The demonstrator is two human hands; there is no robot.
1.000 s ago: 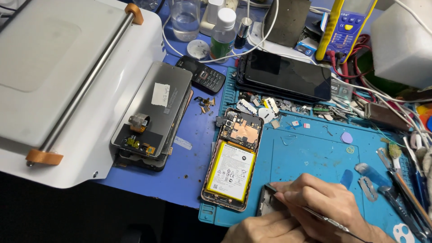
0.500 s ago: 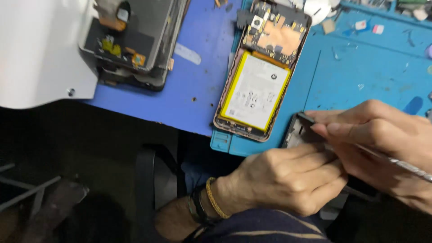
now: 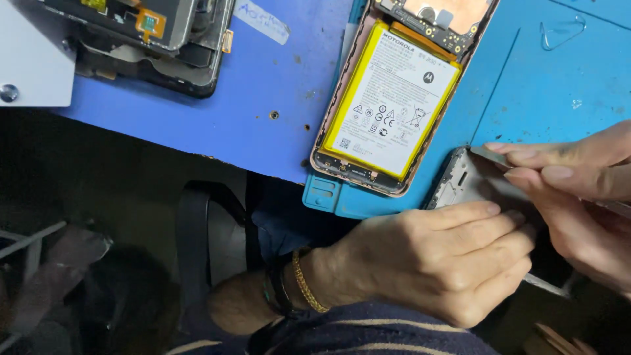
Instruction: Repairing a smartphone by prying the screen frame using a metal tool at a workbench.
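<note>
Grey phone frame [image 3: 463,187], at the near edge of the blue work mat [image 3: 559,85], just right of the opened phone with yellow battery [image 3: 394,98]. Left hand [image 3: 434,263] curled over the frame's near side, fingers closed on it. Right hand [image 3: 578,197] pinches a thin metal tool [image 3: 490,155] shut against the frame's upper corner. Dismantled screen assembly [image 3: 151,39] well left of the opened phone, on the blue tabletop [image 3: 263,98].

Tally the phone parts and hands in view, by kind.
Opened phones with yellow battery: 1
Dark screen assemblies: 1
Grey phone frames: 1
Thin metal tools: 1
Hands: 2, left hand, right hand
Total: 6
</note>
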